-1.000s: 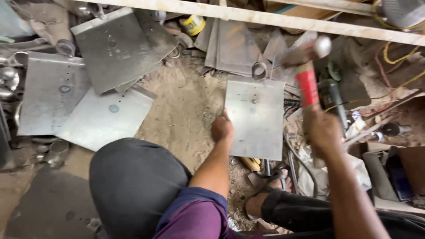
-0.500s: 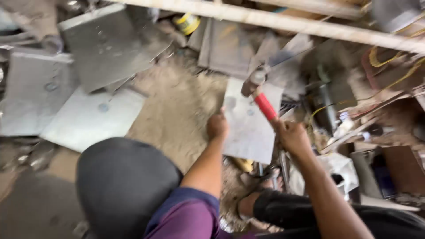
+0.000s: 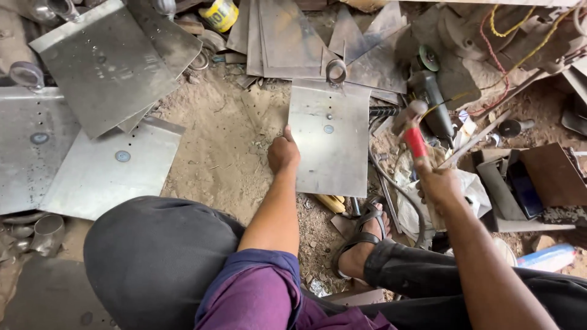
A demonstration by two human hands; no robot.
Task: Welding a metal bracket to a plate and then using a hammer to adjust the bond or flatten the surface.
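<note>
A metal sheet (image 3: 330, 143) is lying flat on the sandy floor (image 3: 217, 143), in the middle of the scene, with a ring (image 3: 335, 71) at its far edge and small round marks near its far half. The left hand (image 3: 284, 153) is pressed against the sheet's left edge, fingers curled closed on that edge, so the sheet is steadied. The hammer (image 3: 411, 125), red-handled, is gripped by the right hand (image 3: 439, 186), whose grip is wrapped tight round the handle; the head is held just off the sheet's right edge, above the floor clutter. Hammering of the sheet is judged to be the step in hand. The next blow would call for the head to be carried left over the sheet, clear of the steadying fingers. More sheets (image 3: 113, 168) are stacked at the left; a grinder (image 3: 431, 98) lies far right.
</note>
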